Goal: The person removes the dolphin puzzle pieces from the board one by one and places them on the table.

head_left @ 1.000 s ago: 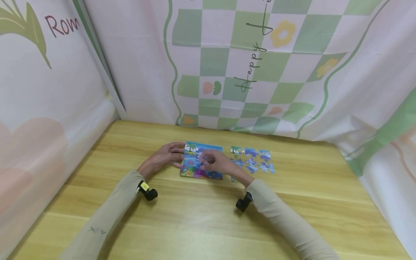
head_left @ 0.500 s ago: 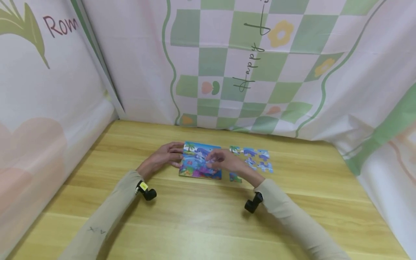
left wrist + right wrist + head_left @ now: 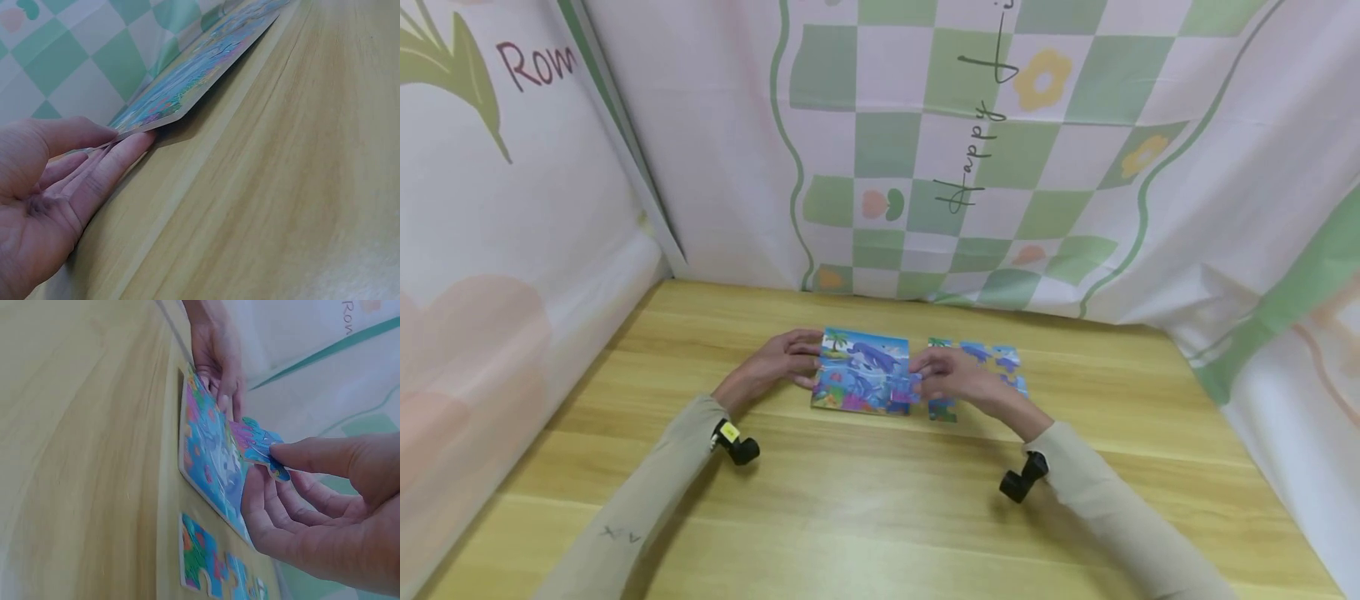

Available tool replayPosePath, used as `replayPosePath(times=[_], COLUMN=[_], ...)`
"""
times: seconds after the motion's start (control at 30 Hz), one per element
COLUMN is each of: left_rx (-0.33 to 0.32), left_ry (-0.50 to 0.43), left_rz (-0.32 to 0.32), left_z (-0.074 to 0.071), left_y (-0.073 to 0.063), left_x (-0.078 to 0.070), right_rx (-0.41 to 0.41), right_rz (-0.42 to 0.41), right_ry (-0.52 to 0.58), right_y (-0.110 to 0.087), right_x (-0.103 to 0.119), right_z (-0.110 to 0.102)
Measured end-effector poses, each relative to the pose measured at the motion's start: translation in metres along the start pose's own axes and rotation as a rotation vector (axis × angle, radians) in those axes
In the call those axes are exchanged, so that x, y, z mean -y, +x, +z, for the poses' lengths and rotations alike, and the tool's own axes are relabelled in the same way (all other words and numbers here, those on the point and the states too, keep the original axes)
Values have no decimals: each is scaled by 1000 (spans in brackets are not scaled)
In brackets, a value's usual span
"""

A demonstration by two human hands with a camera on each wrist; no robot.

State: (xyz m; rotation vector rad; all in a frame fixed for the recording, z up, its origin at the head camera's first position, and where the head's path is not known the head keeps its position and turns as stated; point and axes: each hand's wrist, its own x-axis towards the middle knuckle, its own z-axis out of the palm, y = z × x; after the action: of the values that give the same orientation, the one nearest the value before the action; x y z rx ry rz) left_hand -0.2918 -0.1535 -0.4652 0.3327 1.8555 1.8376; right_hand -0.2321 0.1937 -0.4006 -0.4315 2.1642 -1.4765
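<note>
A dolphin jigsaw board (image 3: 859, 367) lies on the wooden table, its left edge pinched by my left hand (image 3: 771, 362). In the left wrist view, the thumb is on top and a finger beneath that edge (image 3: 150, 122), which is slightly raised. My right hand (image 3: 973, 385) pinches a pink-and-blue jigsaw piece (image 3: 255, 444) between thumb and fingers, above the board's right side. The piece is tilted and clear of the board in the right wrist view. Loose jigsaw pieces (image 3: 943, 411) lie right of the board, partly hidden under my right hand.
More jigsaw pieces (image 3: 1006, 358) rest farther right on the table (image 3: 850, 500). A checkered curtain (image 3: 955, 150) hangs along the table's back edge. Another white curtain (image 3: 512, 333) closes off the left side.
My right hand has moved right, from over the middle of the board to beyond its right edge, uncovering the dolphin picture. My left hand has kept its place.
</note>
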Motion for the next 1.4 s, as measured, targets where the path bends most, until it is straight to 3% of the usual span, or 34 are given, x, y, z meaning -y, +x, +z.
replayPosePath(times=[0.3,0.77,1.13,1.4], left_rx=[-2,9,12,21], left_ry=[-19,-13,-8,-10], left_rz=[-2,12,14,23], left_z=[0,-2,-1,-2], left_y=[1,0,-1,-1], left_x=[1,4,2,2], right_rx=[-77,-167,-258,-361], right_rz=[8,61,137,186], right_ry=[30,47,27,-114], right_y=[-19,-64,-81,-78], right_x=[-8,-27,-43,-48], right_z=[-24,-48,-45,-38])
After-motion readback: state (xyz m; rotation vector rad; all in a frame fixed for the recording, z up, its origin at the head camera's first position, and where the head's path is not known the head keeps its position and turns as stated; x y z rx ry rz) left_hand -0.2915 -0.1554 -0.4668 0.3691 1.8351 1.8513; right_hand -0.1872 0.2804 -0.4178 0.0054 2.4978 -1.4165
